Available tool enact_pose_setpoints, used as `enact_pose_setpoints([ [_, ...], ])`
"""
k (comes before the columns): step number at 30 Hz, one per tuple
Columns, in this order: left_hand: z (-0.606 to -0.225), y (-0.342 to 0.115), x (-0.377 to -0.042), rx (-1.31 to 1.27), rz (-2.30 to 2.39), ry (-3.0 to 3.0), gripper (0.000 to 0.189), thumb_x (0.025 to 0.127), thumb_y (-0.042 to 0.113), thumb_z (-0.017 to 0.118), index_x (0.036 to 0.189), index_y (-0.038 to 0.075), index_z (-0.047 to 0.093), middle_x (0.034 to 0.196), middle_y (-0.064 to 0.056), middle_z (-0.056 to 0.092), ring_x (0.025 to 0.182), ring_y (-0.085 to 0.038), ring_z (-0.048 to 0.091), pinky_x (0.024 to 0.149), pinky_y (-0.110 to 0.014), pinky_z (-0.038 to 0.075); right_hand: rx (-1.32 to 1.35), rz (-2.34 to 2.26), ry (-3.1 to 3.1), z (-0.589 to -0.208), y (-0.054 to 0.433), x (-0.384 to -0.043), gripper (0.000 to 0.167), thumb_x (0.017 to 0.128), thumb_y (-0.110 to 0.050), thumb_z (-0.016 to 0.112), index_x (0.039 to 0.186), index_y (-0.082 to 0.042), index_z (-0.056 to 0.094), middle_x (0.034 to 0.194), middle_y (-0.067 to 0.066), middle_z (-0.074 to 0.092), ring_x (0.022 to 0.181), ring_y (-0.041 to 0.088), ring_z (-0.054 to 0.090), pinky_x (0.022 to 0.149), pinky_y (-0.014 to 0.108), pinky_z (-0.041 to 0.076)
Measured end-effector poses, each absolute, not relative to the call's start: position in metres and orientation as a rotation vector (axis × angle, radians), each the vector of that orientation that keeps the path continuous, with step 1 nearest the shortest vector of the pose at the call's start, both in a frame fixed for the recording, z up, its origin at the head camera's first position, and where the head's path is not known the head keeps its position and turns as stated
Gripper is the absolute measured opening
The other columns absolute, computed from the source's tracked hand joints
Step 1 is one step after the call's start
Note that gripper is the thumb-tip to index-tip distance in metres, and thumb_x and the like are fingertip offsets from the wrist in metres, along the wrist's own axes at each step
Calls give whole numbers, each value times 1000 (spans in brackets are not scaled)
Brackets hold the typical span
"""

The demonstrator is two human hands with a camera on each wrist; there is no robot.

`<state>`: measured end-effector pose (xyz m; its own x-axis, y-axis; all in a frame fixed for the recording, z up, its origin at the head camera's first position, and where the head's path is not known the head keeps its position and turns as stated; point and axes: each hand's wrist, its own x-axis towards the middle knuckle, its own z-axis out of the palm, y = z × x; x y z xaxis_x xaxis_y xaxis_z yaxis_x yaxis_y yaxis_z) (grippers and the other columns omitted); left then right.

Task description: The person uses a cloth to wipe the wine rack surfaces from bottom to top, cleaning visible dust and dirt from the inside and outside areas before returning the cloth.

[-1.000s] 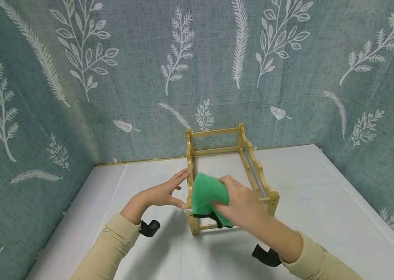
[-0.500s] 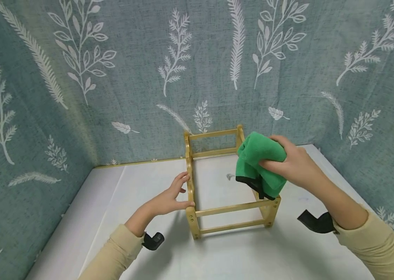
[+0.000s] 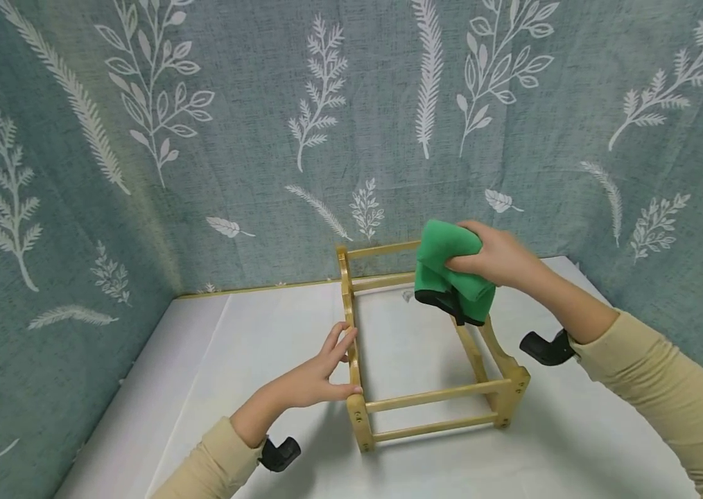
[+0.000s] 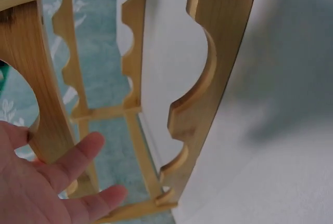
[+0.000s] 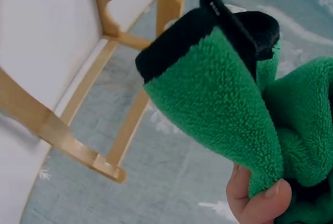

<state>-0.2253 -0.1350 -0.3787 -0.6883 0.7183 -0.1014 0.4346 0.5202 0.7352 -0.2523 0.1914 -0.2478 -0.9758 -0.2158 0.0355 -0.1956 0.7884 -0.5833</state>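
Note:
A light wooden rack [image 3: 439, 398] with scalloped side rails stands on the white table. My left hand [image 3: 317, 378] holds its left side rail, thumb near the front corner and fingers further back. Up close in the left wrist view, the left fingers [image 4: 83, 154] lie along the rail [image 4: 47, 94]. My right hand [image 3: 495, 256] grips a folded green towel [image 3: 448, 253] with black edging, raised over the rack's back right part, whose rails it partly hides. The right wrist view shows the plush towel [image 5: 213, 99] bunched above the right thumb [image 5: 268, 200].
The white table [image 3: 252, 333] reaches back to a teal curtain [image 3: 245, 104] with white leaf prints, which also encloses both sides. Black wrist mounts [image 3: 279, 454] stick out below the sleeves.
My right hand with the towel has swung from the rack's front left to above its back right. Over the last half second, the rack and my left hand have shifted slightly toward me and right.

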Motion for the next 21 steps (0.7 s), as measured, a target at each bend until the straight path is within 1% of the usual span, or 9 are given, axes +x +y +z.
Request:
enact_pose_setpoints([
  [2, -377, -134, -223, 940, 974, 2357, 91, 89, 37, 58, 148, 16, -8, 151, -6, -19, 129, -29, 34, 96, -49, 38, -320, -937, 2933, -249, 189, -262, 71, 84, -39, 59, 142, -9, 30, 114, 19, 53, 89, 31, 54, 61, 36, 45],
  [5, -376, -133, -221, 947, 949, 2354, 91, 89, 38, 57, 148, 16, -9, 151, -7, -21, 128, -27, 36, 95, -48, 38, -317, -932, 2912, -253, 182, -277, 70, 84, -37, 59, 142, -9, 30, 110, 19, 54, 80, 29, 54, 54, 34, 44],
  [8, -375, -133, -220, 972, 918, 2365, 90, 90, 37, 57, 148, 16, -8, 151, -7, -20, 124, -24, 39, 91, -43, 41, -317, -911, 2899, -260, 173, -292, 68, 83, -34, 58, 141, -9, 31, 108, 20, 53, 76, 28, 53, 50, 33, 43],
  [10, -374, -132, -219, 990, 895, 2373, 90, 90, 37, 58, 148, 16, -8, 151, -7, -18, 121, -22, 40, 89, -40, 43, -308, -879, 2898, -265, 166, -301, 67, 83, -33, 58, 140, -9, 33, 109, 20, 53, 77, 29, 53, 52, 34, 43],
  [16, -372, -130, -215, 1017, 859, 2365, 90, 89, 38, 58, 148, 18, -7, 152, -6, -15, 119, -21, 42, 85, -32, 44, -258, -832, 2828, -286, 145, -322, 68, 84, -32, 59, 141, -8, 30, 124, 22, 48, 94, 34, 54, 64, 42, 48],
  [19, -372, -130, -212, 1037, 853, 2355, 89, 89, 38, 58, 148, 19, -6, 152, -6, -14, 117, -21, 44, 83, -29, 45, -242, -829, 2793, -301, 137, -330, 71, 84, -31, 59, 143, -6, 28, 129, 23, 45, 99, 35, 53, 67, 42, 49],
  [21, -372, -129, -209, 1044, 830, 2360, 89, 89, 39, 58, 148, 19, -5, 152, -5, -14, 116, -20, 46, 83, -29, 46, -212, -822, 2781, -312, 132, -336, 72, 84, -31, 59, 143, -6, 27, 130, 23, 45, 98, 34, 54, 64, 40, 50],
])
